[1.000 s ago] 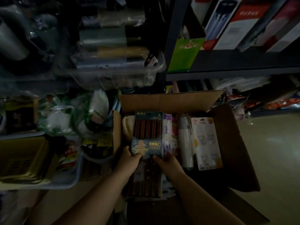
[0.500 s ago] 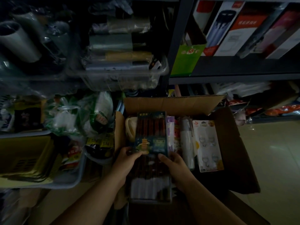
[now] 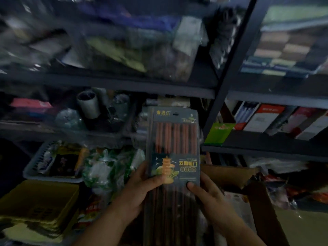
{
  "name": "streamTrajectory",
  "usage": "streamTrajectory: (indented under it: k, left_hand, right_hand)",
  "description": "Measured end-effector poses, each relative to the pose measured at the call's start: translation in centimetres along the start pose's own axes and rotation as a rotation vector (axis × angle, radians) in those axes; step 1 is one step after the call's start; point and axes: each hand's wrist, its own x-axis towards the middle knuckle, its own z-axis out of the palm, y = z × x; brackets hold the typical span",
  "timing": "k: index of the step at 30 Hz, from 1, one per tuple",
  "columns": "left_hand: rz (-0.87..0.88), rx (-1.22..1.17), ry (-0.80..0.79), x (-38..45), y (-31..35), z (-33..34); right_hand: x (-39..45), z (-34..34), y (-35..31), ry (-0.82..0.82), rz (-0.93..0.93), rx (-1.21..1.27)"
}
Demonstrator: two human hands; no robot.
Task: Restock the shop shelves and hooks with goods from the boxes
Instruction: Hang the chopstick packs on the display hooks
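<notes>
Fingers of my left hand [image 3: 140,189] and right hand [image 3: 207,194] pinch the chopstick packs [image 3: 174,153] at their lower edges, upright before the shelves [image 3: 124,86]. Probably light, stiff, slick blister card; I'd grip low, by both edges.

Both hands raised chopstick pack [image 3: 174,150] out of box, up toward shelves.

A flat pack of reddish-brown chopsticks [image 3: 174,148] stands upright in front of the shelves, its dark card showing a yellow pagoda and a hang hole at the top. Behind and below it, a cardboard box [image 3: 230,176] sits open, its contents too dim to tell.
</notes>
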Motion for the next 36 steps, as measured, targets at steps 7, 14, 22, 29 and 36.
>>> streamTrajectory:
  k: [7, 14, 22, 29, 36]
  left_hand:
    - [0.248, -0.054, 0.133, -1.3, 7.4, -1.2]
    - [0.352, -0.052, 0.292, -2.6, 12.0, -3.2]
    - [0.582, 0.075, 0.491, -5.6, 17.4, -6.7]
    - [0.775, 0.095, 0.56, -8.4, 27.8, -10.4]
    - [0.903, 0.069, 0.554, -9.3, 38.8, -13.3]
  right_hand:
    - [2.9, 6.2, -5.7, 0.056, -0.273, -0.324]
    - [3.6, 9.4, -9.4, -0.013, -0.442, -0.336]
    - [4.0, 11.3, -14.8, -0.044, -0.563, -0.414]
    - [4.8, 16.0, -23.5, -0.121, -0.717, -0.461]
    - [5.6, 23.4, -32.8, -0.12, -0.945, -0.381]
